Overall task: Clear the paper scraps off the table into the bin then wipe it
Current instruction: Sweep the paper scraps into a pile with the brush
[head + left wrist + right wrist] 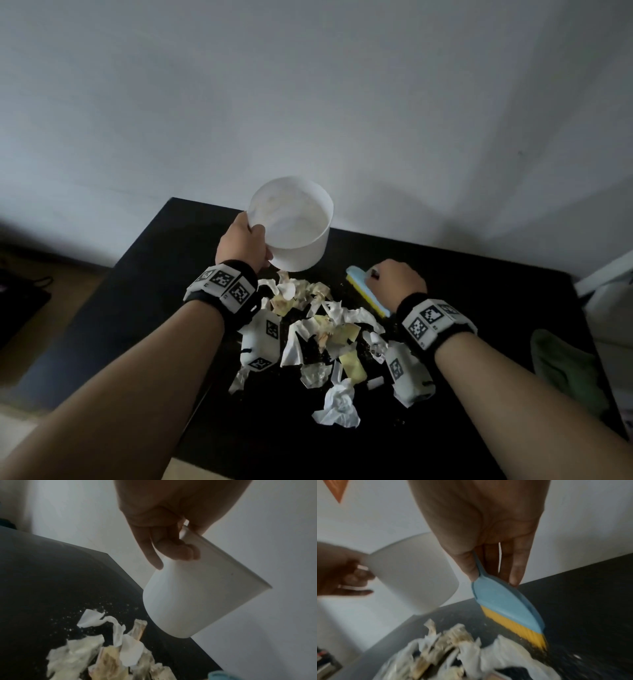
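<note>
We hold the white bin (297, 224) in our left hand (241, 245), fingers curled around its rim, and it hangs tilted above the far side of the black table (144, 291). Inside it we see some pale crumpled paper. Our right hand (397, 282) grips the handle of a blue brush (364, 291) with yellow bristles, just beside the pile. The paper scraps (322, 329), white and yellowish, lie on the table between our two wrists. A green cloth (561, 366) lies at the right edge.
</note>
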Motion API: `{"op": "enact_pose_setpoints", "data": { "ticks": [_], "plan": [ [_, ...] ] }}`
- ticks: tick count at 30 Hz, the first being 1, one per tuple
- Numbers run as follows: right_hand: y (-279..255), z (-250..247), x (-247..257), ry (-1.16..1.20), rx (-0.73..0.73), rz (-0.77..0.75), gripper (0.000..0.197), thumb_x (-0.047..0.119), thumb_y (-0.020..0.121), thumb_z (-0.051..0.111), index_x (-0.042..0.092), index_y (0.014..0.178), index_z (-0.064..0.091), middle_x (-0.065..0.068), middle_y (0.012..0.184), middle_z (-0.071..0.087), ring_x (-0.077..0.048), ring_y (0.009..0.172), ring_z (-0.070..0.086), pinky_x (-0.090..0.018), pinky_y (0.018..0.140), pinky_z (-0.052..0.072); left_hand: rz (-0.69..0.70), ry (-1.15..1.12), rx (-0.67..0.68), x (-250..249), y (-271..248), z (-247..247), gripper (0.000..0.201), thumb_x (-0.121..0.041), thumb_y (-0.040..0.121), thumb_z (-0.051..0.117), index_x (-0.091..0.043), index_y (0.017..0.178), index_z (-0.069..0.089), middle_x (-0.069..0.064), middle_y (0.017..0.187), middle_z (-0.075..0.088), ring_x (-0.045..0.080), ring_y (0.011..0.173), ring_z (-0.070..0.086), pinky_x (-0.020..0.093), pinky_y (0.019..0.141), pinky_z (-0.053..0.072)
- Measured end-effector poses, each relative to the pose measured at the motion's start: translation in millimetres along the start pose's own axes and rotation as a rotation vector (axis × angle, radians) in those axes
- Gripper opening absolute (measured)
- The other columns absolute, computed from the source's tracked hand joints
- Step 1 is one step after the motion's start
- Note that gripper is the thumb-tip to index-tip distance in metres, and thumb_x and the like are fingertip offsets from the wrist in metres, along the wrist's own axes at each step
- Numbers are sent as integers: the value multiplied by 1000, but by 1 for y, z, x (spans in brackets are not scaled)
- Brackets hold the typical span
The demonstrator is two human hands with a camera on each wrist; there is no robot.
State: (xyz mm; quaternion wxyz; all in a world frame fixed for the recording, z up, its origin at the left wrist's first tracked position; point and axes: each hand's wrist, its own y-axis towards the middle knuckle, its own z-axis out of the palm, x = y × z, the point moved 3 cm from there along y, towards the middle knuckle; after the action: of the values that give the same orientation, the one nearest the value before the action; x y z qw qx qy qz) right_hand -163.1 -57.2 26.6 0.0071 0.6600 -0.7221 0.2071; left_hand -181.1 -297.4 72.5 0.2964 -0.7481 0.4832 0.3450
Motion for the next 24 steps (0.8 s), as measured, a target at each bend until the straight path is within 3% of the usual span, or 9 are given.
{"op": "enact_pose_setpoints", "data": {
  "ticks": [3,6,11,16,20,24],
  "plan": [
    [14,-17,8,-45,-96,4,29,31,97,45,21,109,69,-8,100,70,-28,93,66,-28,68,45,-31,15,-31,13,10,-21,27,-16,90,35,-16,111,52,3,58,62,22,51,58,39,68,55],
    [28,-21,6,-79,-137,89,28,28,98,43,17,105,68,-10,103,69,-31,97,65,-29,68,41,-70,22,-56,27,20,-39,32,-17,88,35,-18,116,53,2,58,62,24,57,61,41,73,57],
    [35,13,32,-103,33,164,31,30,98,44,15,111,68,-10,104,68,-30,97,65,-31,69,44,-110,18,-81,51,34,-65,35,-18,88,35,-19,119,52,0,56,62,22,56,60,37,69,54],
    [37,21,96,-61,134,30,35,35,97,43,9,105,65,-8,91,65,-27,87,64,-31,70,46,-132,9,-122,67,47,-83,31,-18,89,35,-18,115,52,-1,55,61,24,63,62,34,69,51],
    [45,9,127,-93,43,-76,30,25,97,45,20,119,65,-9,106,69,-28,97,65,-30,72,47,-142,0,-144,76,54,-95,30,-18,88,35,-18,112,52,-1,54,60,25,62,62,36,70,52],
    [53,14,154,-18,-4,-182,34,15,98,45,21,128,61,-10,116,67,-29,109,62,-35,90,48,-159,5,-150,87,59,-107,28,-18,88,35,-19,111,52,-1,55,60,25,61,61,33,69,50]
  ]
}}
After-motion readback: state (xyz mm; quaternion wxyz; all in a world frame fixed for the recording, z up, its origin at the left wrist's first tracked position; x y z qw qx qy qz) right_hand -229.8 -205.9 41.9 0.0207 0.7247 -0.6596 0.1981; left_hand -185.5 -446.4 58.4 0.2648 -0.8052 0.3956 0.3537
